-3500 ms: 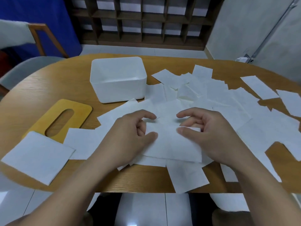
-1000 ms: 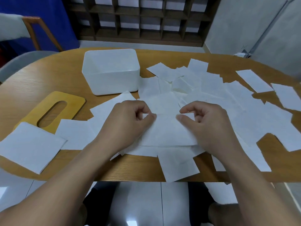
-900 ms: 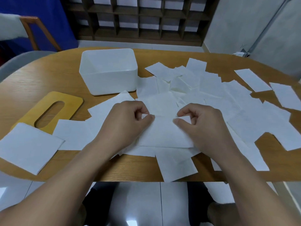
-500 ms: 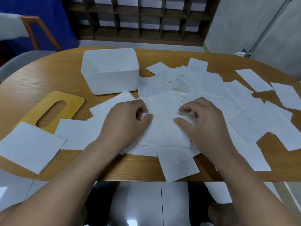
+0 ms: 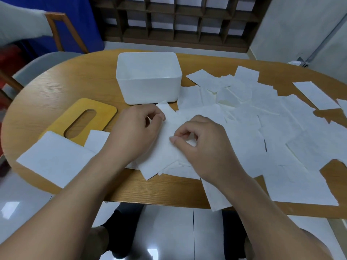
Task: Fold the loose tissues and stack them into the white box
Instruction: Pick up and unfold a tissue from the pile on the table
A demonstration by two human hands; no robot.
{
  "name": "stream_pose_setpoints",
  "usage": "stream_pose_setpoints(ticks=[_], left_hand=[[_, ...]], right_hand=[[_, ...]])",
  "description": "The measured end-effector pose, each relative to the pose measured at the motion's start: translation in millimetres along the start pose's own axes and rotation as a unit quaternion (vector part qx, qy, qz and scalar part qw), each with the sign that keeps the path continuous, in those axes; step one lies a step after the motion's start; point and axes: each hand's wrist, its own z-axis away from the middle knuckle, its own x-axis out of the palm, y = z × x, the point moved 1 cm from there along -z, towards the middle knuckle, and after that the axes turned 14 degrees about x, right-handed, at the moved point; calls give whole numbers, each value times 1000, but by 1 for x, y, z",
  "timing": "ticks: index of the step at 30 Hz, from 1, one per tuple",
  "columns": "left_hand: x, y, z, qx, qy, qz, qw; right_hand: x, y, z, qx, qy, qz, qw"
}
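Head view: a person sits at a wooden table (image 5: 56, 87), both forearms reaching in from below.
Left hand: the left hand (image 5: 135, 132) lies knuckles-up with its fingers curled, thumb and forefinger pinching the upper left corner of the tissue (image 5: 165, 147).
Right hand: the right hand (image 5: 204, 145) is likewise curled, its thumb and fingertips pinching the same sheet near the middle of its right side.
Tissue being worked: it lies tilted on the table between the two hands, its near corner close to the table's front edge, resting on other sheets.
Loose tissues: the loose tissues (image 5: 272, 117) spread in an overlapping layer across the right half of the table, with one large sheet (image 5: 54, 158) apart at the near left.
White box: the white box (image 5: 148, 79) stands upright and open-topped just beyond the left hand; whether it holds anything cannot be told.
Wooden lid: the wooden lid (image 5: 82, 119) with an oval slot lies flat left of the left hand, partly under the large sheet.
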Motion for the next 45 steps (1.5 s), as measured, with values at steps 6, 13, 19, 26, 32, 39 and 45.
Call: stream_pose_setpoints(ticks=[6,13,19,26,32,39,45], left_hand=[[-8,-13,6,13,-43,-27,999],[-12,-24,10,34,-94,-23,995],[-18,-16,12,56,-108,-12,993],[-21,-3,1,38,-55,62,996],[1,10,-5,10,-65,133,989],[21,20,-14,-1,-90,152,984],[33,28,-17,9,-142,79,987]], right_hand=[[28,-14,-1,-5,15,117,993],[34,-18,-1,40,-10,77,996],[32,-21,3,27,-26,-51,998],[-7,-13,-3,98,-40,-199,974],[-50,15,-7,166,4,-195,967],[-71,53,-4,170,28,-161,972],[-74,69,-2,123,45,-9,991]])
